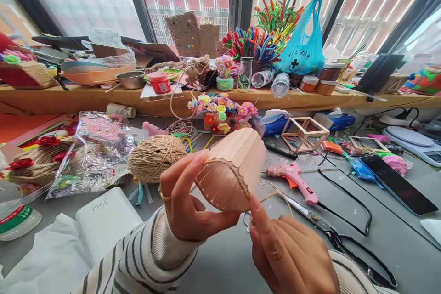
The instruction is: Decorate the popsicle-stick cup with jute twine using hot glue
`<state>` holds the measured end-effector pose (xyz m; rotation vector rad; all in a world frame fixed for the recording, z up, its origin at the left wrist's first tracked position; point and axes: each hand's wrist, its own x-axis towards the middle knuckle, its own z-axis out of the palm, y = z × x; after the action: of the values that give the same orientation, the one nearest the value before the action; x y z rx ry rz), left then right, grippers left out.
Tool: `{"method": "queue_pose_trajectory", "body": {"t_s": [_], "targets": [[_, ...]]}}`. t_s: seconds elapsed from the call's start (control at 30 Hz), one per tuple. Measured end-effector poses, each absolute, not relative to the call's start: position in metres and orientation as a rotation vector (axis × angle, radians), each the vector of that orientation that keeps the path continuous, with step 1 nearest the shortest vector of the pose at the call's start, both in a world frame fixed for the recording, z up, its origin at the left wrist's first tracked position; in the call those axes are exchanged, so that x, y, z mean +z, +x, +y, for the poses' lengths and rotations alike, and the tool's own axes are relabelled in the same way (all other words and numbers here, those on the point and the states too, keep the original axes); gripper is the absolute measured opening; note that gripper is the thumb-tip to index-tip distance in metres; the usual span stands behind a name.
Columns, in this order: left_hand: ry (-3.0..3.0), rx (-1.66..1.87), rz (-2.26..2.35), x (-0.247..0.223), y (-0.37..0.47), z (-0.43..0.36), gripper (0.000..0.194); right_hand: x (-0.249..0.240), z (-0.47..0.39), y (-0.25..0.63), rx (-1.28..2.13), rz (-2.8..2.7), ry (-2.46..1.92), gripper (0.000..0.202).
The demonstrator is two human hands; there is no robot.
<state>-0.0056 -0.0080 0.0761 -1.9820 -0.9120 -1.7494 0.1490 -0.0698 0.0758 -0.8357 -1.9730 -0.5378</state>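
Stick-sided cup: held clear of the surface at centre, tilted, mouth toward the near side; pale wooden strips form the wall, shiny lining inside.
Left hand: gripping the cup at its left side and near rim, fingers above, thumb below.
Right hand: index fingertip against the rim's right end, other fingers curled; whether it pinches anything is hidden.
Twine: runs along the upper rim, passes under the right index fingertip; a loose length trails to the right.
Twine ball: on the surface, just left of the cup.
Glue gun: pink, lying right of the cup, cord running right.
Scissors: beyond the right hand, dark handles toward the near right.
Phone: far right of the scissors, screen dark.
Power bank: white, left of the left hand.
Cube frame: wooden, standing beyond the glue gun.
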Motion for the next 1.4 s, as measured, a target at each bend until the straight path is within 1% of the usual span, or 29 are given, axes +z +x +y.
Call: {"method": "queue_pose_trajectory", "body": {"t_s": [0.13,0.2,0.4,0.5,0.6,0.67,0.8,0.83,0.9,0.97,1.0,1.17,1.4], "targets": [[-1.956,-1.847,-0.833,0.076,-0.005,-0.005,0.075,0.076,-0.068,0.151,-0.539,-2.006,-0.786,0.064],[-1.934,-1.834,-0.805,0.075,-0.006,-0.003,0.076,0.076,-0.067,0.152,-0.537,-2.024,-0.755,0.064],[-1.830,-1.573,-0.661,0.077,-0.015,0.004,0.082,0.068,-0.055,0.159,-0.576,-1.965,-0.822,0.063],[-1.782,-1.417,-0.531,0.076,-0.021,0.009,0.076,0.066,-0.048,0.164,-0.595,-1.886,-0.909,0.058],[-1.798,-1.357,-0.539,0.072,-0.025,0.011,0.072,0.067,-0.045,0.167,-0.542,-1.847,-0.984,0.051],[-1.837,-1.368,-0.572,0.070,-0.025,0.012,0.073,0.070,-0.045,0.168,-0.504,-1.851,-1.007,0.044],[-1.978,-1.446,-0.626,0.076,-0.021,0.011,0.089,0.074,-0.046,0.171,-0.492,-1.829,-1.022,0.032],[-2.021,-1.451,-0.656,0.078,-0.019,0.011,0.089,0.075,-0.046,0.171,-0.486,-1.812,-1.031,0.031],[-2.090,-1.434,-0.735,0.081,-0.017,0.010,0.083,0.079,-0.046,0.173,-0.452,-1.776,-1.057,0.030],[-2.147,-1.419,-0.818,0.082,-0.016,0.009,0.074,0.082,-0.046,0.175,-0.389,-1.759,-1.088,0.030],[-2.183,-1.420,-0.856,0.082,-0.016,0.008,0.073,0.084,-0.045,0.176,-0.344,-1.756,-1.109,0.030],[-2.427,-1.483,-1.050,0.082,-0.018,0.005,0.087,0.089,-0.043,0.182,-0.062,-1.716,-1.186,0.031],[-2.622,-1.644,-1.107,0.085,-0.022,0.006,0.085,0.096,-0.047,0.186,0.370,-1.548,-1.237,0.031]]}}
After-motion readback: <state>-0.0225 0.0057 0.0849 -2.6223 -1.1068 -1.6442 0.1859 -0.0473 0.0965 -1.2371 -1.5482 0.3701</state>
